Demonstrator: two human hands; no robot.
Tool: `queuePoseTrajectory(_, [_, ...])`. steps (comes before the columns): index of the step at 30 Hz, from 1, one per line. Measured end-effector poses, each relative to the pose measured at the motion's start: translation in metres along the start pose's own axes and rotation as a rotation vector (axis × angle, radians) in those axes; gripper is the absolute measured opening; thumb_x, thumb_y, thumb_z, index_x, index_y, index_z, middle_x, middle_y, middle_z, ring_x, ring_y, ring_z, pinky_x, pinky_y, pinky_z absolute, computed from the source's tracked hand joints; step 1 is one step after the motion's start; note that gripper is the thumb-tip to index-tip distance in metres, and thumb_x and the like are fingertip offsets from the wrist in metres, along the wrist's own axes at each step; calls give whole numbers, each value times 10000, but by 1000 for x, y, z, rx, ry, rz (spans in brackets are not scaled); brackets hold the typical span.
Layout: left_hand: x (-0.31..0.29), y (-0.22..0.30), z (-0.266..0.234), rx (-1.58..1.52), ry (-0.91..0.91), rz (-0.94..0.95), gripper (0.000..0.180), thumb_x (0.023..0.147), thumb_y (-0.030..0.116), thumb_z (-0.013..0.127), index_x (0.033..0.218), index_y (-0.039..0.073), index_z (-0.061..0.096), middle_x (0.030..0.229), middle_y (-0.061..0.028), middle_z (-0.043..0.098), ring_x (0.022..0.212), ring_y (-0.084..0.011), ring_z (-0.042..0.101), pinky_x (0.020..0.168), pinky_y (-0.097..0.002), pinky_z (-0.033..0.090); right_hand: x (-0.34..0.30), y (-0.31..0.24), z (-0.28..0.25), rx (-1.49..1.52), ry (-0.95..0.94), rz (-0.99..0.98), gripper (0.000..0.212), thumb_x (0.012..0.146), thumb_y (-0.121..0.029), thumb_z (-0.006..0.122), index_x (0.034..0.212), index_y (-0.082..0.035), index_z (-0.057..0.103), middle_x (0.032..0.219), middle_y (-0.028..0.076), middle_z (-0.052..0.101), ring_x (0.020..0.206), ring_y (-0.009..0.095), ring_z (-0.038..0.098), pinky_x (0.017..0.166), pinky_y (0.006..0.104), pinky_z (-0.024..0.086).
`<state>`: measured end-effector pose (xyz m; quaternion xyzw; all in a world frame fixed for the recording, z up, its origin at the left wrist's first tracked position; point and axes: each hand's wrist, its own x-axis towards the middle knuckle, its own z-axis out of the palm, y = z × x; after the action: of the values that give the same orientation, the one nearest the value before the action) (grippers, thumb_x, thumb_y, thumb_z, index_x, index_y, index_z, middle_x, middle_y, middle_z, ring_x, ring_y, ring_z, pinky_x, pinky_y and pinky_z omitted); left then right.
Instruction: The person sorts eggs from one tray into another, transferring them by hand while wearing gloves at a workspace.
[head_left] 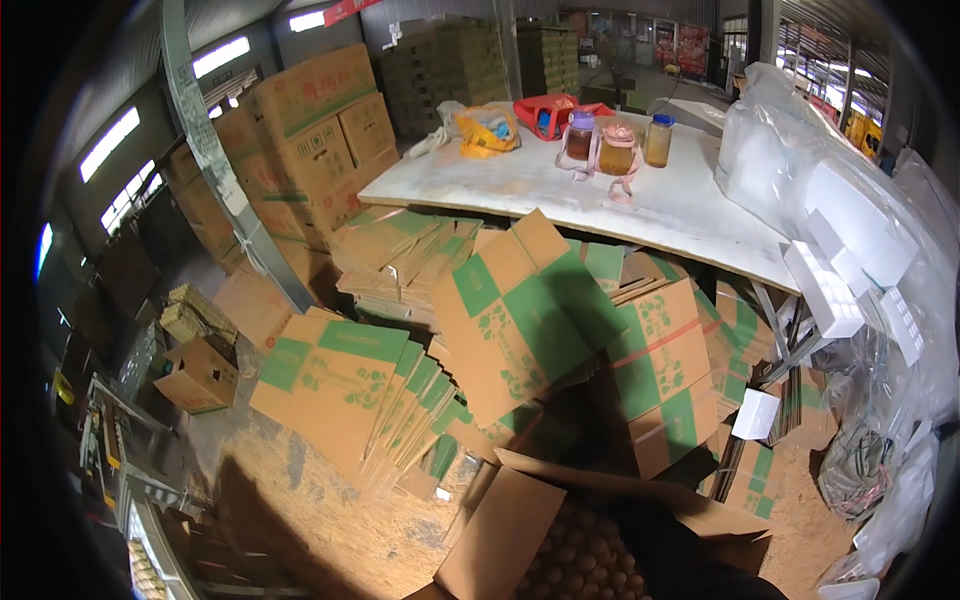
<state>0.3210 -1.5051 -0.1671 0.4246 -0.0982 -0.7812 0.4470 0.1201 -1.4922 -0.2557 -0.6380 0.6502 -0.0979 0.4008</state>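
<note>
Open cardbd box (505,530) w/ round brown eggs (580,555), blue-lid jar (658,145) on table (480,185) w/ amber liquid; both hands' fingers out of view, can't tell grip or pos vs eggs.

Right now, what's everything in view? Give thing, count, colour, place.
Open box: one, brown, bottom centre
Round items: many, brown, in open box
Flattened cartons: many, brown and green, centre
Table: one, white, upper centre
Bottles: three, purple, pink and blue tops, on table
Bags: several, red, orange, clear, on table
Stacked cartons: several, brown, upper left
Small box: one, brown, left
Post: one, grey, upper left
Foam pieces: several, white, right
Plastic sheeting: uncounted, clear, right
Stacks: at least two, olive, back
Sleeve (probable): one, black, bottom
Hands: none visible
</note>
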Motion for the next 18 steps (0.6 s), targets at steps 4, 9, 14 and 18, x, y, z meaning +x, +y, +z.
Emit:
queuePoseTrajectory(4, [-40, 9, 14, -3, -54, -26, 413, 966, 352, 418, 1271, 88, 505, 1222, -83, 578, 1069, -218, 561, 880, -378, 494, -19, 4, -21, 59, -59, 39, 406, 976, -321, 393, 1294, -92, 500, 1256, 82, 544, 1112, 202, 508, 949, 351, 405])
queuePoseTrajectory(9, [-106, 22, 22, -48, -84, -68, 420, 967, 371, 405, 1256, 87, 515, 1207, -85, 588, 1054, -219, 568, 875, -371, 496, -113, 20, -71, 383, -424, 221, 404, 982, -331, 379, 1285, -99, 509, 1247, 73, 550, 1099, 194, 510, 945, 345, 402])
queuePoseTrajectory(14, [-200, 48, 7, -148, -184, -96, 430, 968, 390, 393, 1242, 86, 525, 1191, -86, 598, 1038, -219, 574, 870, -364, 497, -188, -28, -129, 494, -543, 227, 397, 987, -327, 374, 1295, -106, 491, 1257, 66, 535, 1109, 185, 496, 956, 334, 389])
queuePoseTrajectory(18, [-300, 61, -14, -261, -323, -50, 440, 969, 405, 383, 1230, 85, 533, 1179, -87, 606, 1026, -220, 579, 866, -359, 498, -180, -130, -152, 550, -450, 10, 392, 989, -306, 382, 1323, -111, 442, 1288, 62, 499, 1145, 179, 466, 982, 321, 366])
